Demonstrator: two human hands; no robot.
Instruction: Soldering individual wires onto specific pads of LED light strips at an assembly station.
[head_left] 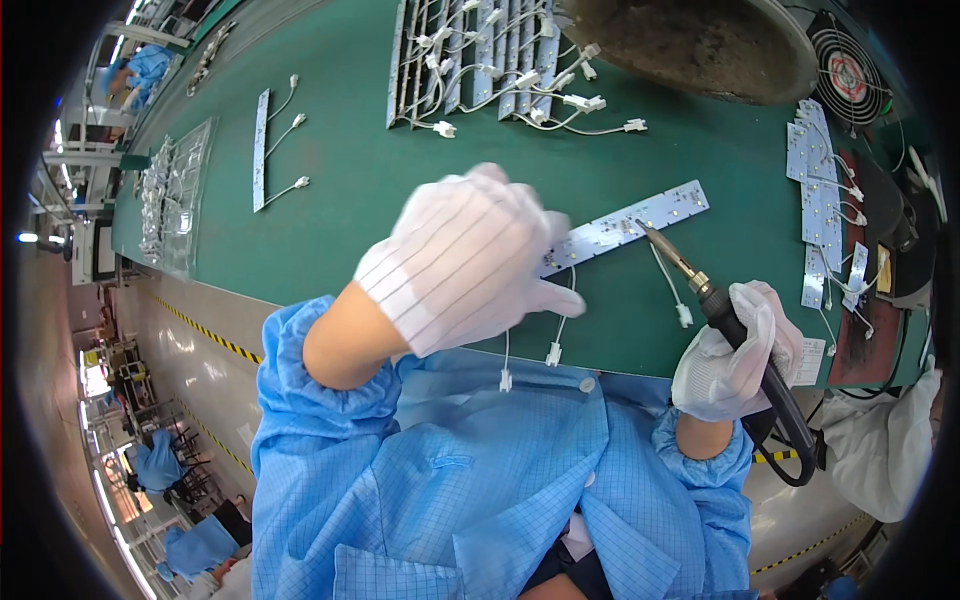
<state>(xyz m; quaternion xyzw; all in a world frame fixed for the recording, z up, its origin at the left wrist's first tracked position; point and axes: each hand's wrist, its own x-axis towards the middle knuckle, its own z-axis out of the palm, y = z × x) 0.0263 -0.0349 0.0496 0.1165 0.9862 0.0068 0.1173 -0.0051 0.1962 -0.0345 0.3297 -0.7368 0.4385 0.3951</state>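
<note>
My left hand (470, 255), in a white striped glove, grips the left end of a white LED strip board (655, 212). The board slants up to the right over the green mat, and short white wires with plugs hang from its lower edge. My right hand (735, 355), gloved in white, is wrapped round the black handle of a soldering iron (740, 325). The iron's tip meets the board near its middle, beside the wire there; whether it touches a solder point is too small to tell. A white plug (684, 316) lies below the tip.
Several wired LED boards (480, 60) lie in rows at the back, beside a large dark round dish (700, 45). One wired board (261, 150) and a clear plastic tray (188, 200) are at left. More boards (822, 190) and a small fan (850, 75) stand right.
</note>
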